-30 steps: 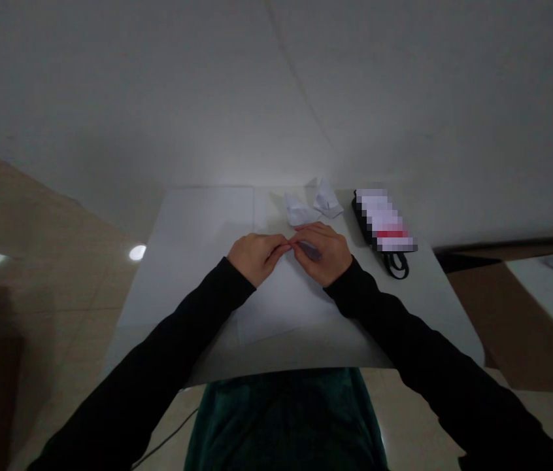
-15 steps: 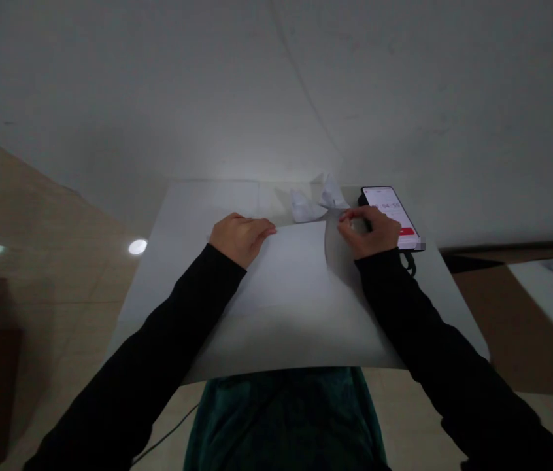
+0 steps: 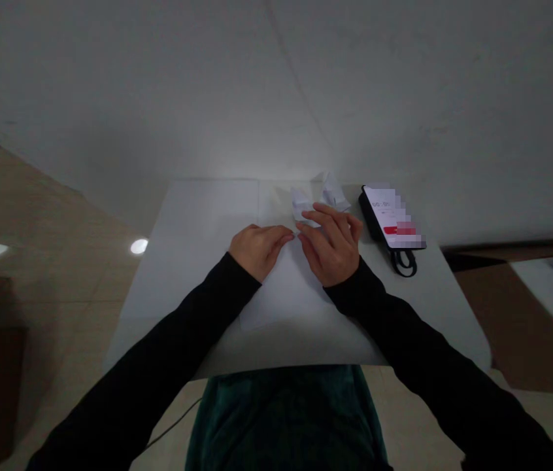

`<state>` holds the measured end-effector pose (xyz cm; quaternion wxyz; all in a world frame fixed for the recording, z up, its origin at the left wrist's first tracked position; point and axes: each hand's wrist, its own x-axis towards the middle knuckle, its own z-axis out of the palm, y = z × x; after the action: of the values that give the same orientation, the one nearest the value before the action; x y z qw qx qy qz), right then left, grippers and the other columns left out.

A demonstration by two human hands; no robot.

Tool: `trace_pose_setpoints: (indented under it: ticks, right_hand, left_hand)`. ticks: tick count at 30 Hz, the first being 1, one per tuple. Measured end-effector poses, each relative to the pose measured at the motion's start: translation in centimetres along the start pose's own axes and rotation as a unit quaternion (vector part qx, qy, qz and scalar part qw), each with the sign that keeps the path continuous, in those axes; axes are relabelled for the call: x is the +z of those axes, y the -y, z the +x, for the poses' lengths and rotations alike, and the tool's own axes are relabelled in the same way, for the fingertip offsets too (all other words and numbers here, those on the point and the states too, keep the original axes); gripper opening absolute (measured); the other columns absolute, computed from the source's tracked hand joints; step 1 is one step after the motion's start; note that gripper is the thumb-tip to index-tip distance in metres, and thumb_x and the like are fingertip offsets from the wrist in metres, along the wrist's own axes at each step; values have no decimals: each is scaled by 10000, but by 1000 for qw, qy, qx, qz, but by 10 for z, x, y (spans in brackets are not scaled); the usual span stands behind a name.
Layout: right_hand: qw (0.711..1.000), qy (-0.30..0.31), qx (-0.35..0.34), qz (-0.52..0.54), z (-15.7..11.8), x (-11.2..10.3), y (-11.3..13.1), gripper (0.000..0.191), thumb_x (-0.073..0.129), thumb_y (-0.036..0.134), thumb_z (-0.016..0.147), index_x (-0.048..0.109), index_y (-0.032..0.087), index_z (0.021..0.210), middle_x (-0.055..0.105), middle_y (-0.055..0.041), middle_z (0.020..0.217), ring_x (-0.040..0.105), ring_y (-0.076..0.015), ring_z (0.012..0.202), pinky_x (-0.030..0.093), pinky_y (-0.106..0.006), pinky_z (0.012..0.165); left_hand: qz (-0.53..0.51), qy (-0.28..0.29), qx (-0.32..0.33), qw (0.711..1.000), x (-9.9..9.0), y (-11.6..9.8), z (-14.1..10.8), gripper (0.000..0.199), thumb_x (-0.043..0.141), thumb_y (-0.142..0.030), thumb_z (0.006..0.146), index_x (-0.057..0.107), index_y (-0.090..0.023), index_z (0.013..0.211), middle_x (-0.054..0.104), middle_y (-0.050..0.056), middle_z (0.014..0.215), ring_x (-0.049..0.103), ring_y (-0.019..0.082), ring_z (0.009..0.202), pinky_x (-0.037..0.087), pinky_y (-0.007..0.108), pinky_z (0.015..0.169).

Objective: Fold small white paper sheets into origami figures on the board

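My left hand (image 3: 259, 252) lies on a white paper sheet (image 3: 276, 291) spread on the white table (image 3: 198, 261), its fingers pointing toward my right hand and holding nothing I can see. My right hand (image 3: 330, 245) is just beside it with fingers spread over the sheet's far part. Its fingertips are next to or touching a crumpled white paper piece (image 3: 303, 208). A second folded white paper piece (image 3: 334, 194) stands just behind it. Part of the sheet is hidden under both hands.
A black smartphone (image 3: 391, 217) with a lit, partly blurred screen lies at the table's far right, with a looped black cord (image 3: 402, 263) at its near end. A brown cardboard sheet (image 3: 516, 320) lies beyond the table's right edge, and a wall stands behind.
My right hand has come back left from beside the phone to over the sheet, and my left hand has shifted nearer to it. The phone now shows fully.
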<state>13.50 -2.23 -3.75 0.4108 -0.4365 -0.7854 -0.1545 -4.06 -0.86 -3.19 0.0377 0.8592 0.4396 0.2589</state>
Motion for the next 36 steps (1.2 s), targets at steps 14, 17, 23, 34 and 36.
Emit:
trace_pose_setpoints:
  ticks: [14, 17, 23, 34, 36]
  right_hand:
    - [999, -14, 27, -16, -4, -2, 6, 204, 543, 188, 908, 625, 237, 728, 734, 58, 758, 674, -165, 913, 224, -412, 932]
    - [999, -10, 35, -4, -5, -4, 8, 222, 537, 171, 898, 644, 271, 731, 728, 83, 747, 665, -179, 963, 194, -427, 950]
    - [998, -40, 38, -6, -5, -7, 12, 232, 527, 175, 893, 656, 280, 731, 717, 80, 728, 663, -210, 965, 179, -454, 933]
    - [992, -119, 5, -48, -7, -2, -1, 232, 562, 167, 861, 678, 289, 701, 706, 92, 667, 647, -176, 904, 184, -411, 902]
    - [993, -104, 19, -45, -7, -2, -2, 223, 573, 197, 863, 685, 299, 700, 708, 91, 668, 639, -184, 910, 184, -409, 892]
  left_hand:
    - [-23, -91, -1, 996, -2, -18, 0, 113, 530, -222, 841, 637, -186, 849, 732, 3, 824, 686, 156, 740, 498, 293, 726]
    - [0, -106, 8, 994, -7, -20, 1, 104, 536, -216, 806, 626, -193, 758, 725, -6, 757, 679, 157, 706, 486, 311, 722]
    - [-4, -97, -19, 995, -14, -27, 6, 107, 535, -222, 742, 570, -195, 644, 684, -9, 651, 636, 148, 615, 460, 316, 669]
    - [6, -79, -70, 994, -15, -22, 5, 78, 560, -249, 662, 537, -196, 610, 642, -9, 615, 587, 162, 575, 451, 299, 631]
    - [6, -62, -67, 996, -17, -22, 5, 74, 560, -247, 652, 535, -195, 607, 643, -7, 609, 587, 166, 573, 457, 307, 643]
